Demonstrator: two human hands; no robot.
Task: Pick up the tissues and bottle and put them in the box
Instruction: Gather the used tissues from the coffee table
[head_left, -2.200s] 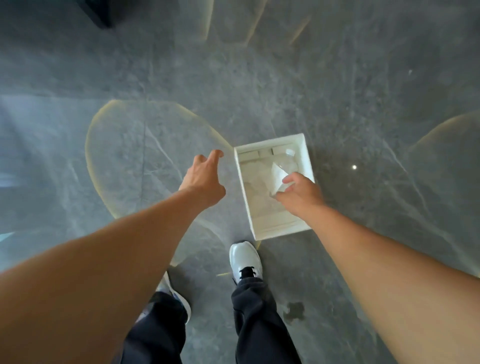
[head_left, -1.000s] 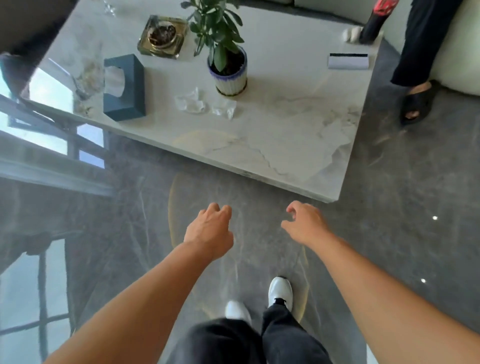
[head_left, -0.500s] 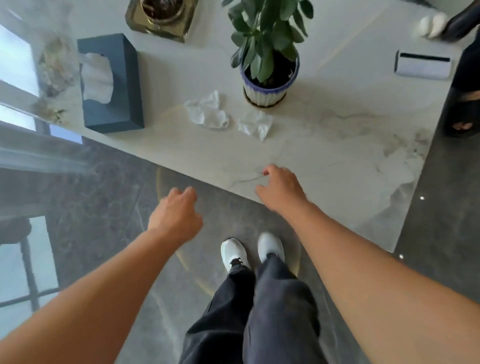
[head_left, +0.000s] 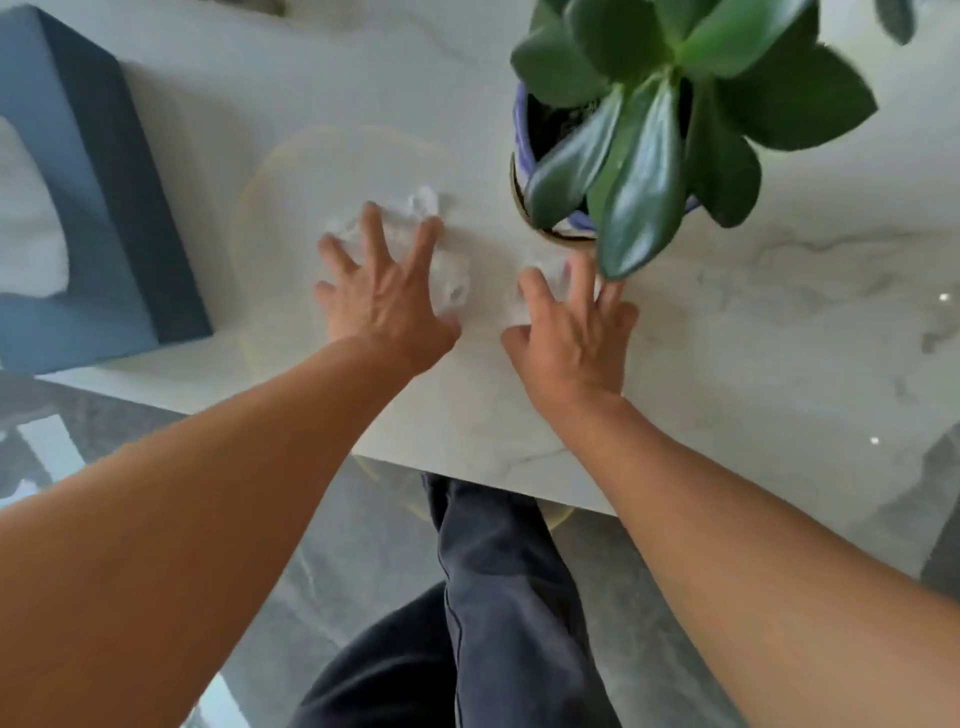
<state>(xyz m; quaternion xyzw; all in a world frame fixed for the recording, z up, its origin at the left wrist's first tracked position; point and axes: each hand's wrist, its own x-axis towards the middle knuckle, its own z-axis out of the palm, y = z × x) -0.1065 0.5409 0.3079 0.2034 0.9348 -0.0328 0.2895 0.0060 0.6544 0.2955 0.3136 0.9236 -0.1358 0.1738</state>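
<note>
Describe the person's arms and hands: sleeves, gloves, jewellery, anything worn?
Both forearms are bare to the frame edge, with no sleeves in view. The left hand and right hand are bare too: no gloves, and no rings, watch or wristband visible. The only clothing visible is dark trousers below the table edge.

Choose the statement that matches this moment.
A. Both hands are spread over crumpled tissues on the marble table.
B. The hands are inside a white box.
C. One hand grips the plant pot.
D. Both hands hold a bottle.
A: the left hand covers one crumpled tissue, the right hand another, fingers spread.
</note>
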